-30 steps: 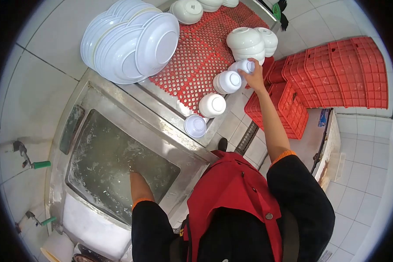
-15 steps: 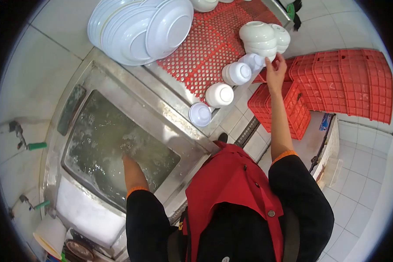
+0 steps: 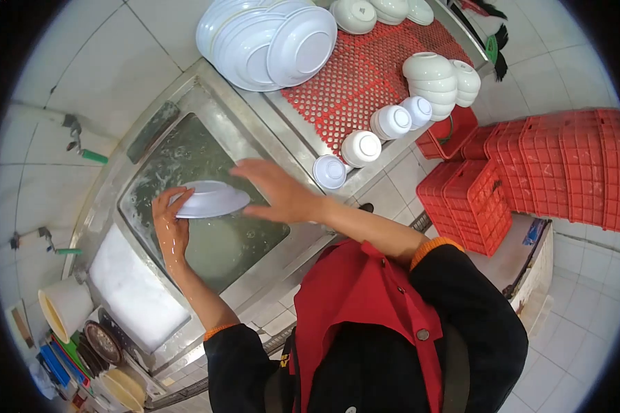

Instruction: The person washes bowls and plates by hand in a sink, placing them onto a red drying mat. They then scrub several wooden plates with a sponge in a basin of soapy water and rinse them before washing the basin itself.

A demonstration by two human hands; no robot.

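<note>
Left hand (image 3: pixel 170 217): thumb and fingers clamped on left rim of white shallow plate (image 3: pixel 212 201), above water in steel sink (image 3: pixel 238 131). Plate tilted, near edge-on; long axis left-right, pointing toward right hand (image 3: pixel 277 191). Right: fingers spread, blurred, beside far rim, contact unclear. Left nearer.

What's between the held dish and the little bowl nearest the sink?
In the head view: the right hand, then the metal sink rim, between dish and bowl.
</note>
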